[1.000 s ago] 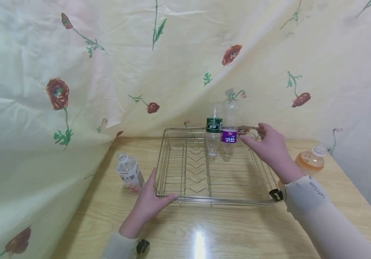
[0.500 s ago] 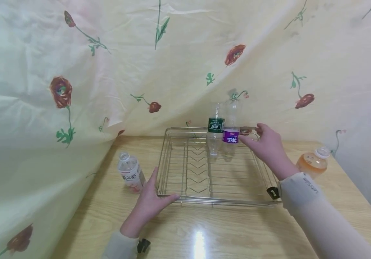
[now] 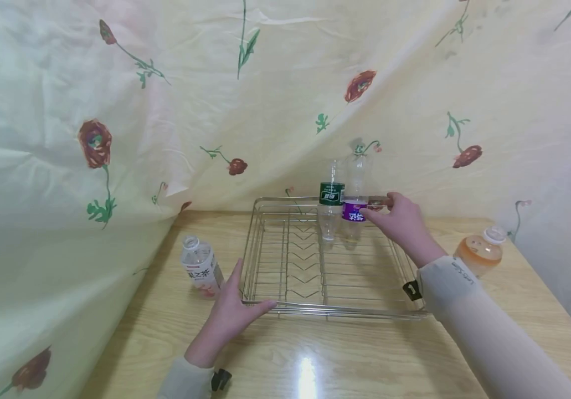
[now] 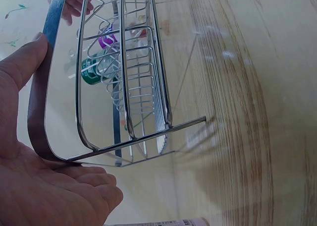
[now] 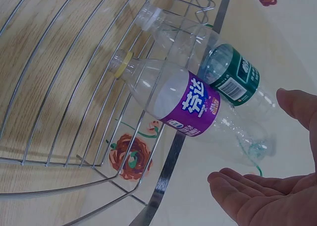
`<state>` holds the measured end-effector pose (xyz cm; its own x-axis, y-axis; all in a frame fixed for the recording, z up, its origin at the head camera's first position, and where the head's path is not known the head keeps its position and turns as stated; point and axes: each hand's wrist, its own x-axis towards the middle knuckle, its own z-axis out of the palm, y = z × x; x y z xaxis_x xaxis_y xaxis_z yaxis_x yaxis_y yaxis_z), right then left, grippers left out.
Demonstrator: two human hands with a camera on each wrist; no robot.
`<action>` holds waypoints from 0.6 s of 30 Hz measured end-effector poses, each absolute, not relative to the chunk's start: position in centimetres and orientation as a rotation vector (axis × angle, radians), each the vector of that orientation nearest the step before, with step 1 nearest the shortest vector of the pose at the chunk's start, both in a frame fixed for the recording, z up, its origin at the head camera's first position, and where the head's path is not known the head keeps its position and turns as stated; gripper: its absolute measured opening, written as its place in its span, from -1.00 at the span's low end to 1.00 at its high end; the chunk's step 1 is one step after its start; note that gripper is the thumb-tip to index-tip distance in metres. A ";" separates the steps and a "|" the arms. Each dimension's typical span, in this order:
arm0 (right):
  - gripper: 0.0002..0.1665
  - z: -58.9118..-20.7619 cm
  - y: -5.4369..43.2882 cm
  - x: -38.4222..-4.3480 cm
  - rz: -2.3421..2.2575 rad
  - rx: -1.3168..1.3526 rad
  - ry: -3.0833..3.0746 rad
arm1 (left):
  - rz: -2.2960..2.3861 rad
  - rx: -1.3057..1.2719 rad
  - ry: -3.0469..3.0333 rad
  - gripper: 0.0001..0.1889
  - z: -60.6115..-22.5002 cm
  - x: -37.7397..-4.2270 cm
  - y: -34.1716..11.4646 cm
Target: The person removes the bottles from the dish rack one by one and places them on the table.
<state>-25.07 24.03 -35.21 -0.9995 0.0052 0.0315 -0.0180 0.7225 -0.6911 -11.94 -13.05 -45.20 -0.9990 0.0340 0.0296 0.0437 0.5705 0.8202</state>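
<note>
Two clear plastic bottles stand neck down at the back of a wire dish rack [image 3: 305, 310], one with a green label [image 3: 332, 193], the other with a purple label [image 5: 197, 107]. My right hand [image 3: 402, 227] is beside the purple-labelled bottle, thumb and fingers spread apart. In the right wrist view a gap shows between this hand and the bottle bases. My left hand [image 3: 232, 307] rests at the rack's front left corner. Its thumb lies along the front rim and its index finger along the left side. In the left wrist view its other fingers bend loosely below the rim.
A clear bottle with a white label [image 3: 202, 269] stands left of the rack, close to my left hand. A bottle of orange drink [image 3: 479, 250] stands to the right, behind my right sleeve. Flowered cloth [image 3: 275, 111] hangs behind the wooden table [image 3: 355, 354].
My right hand has moved a little left, closer to the purple-labelled bottle. The left hand stays at the rack's corner, and the bottles stand as before.
</note>
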 end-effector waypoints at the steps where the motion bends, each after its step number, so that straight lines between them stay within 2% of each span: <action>1: 0.30 -35.3 24.0 -25.2 1.159 0.012 -2.890 | -1.447 -0.070 -2.775 0.32 -45.2 -12.0 -13.1; 11: 0.17 -35.8 23.3 -26.2 1.164 0.022 -2.926 | -1.452 -0.051 -2.781 0.33 -45.3 -11.9 -13.1; 18: -0.04 -36.7 23.1 -26.9 1.213 0.068 -2.886 | -1.468 -0.064 -2.781 0.33 -45.2 -11.9 -13.0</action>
<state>-26.85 23.07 -36.68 -0.9990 -0.0359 0.0261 -0.0438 0.6988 -0.7139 -11.87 -13.04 -45.18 -0.9992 0.0375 0.0162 0.0345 0.5635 0.8254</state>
